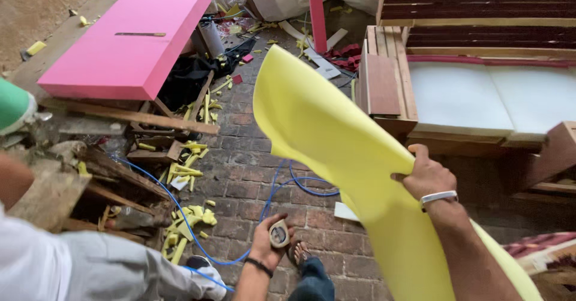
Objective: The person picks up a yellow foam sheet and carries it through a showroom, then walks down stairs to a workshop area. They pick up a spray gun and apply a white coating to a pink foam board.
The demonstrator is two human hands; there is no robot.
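My right hand (425,177) grips the edge of a large yellow foam sheet (336,139), which curves up and away over the brick floor toward the upper left. My left hand (269,236), lower and nearer the middle, holds a small roll of tape (279,234) in its fingers. A black band sits on the left wrist, a pale band on the right wrist. My foot in a sandal (298,253) shows just below the left hand.
A thick pink foam slab (129,37) lies at upper left over wooden scraps. Yellow foam offcuts (186,175) litter the floor, and a blue cable (282,184) loops across the bricks. A wooden frame with white padding (480,97) stands at right. Another person's grey-clad leg (108,271) is at lower left.
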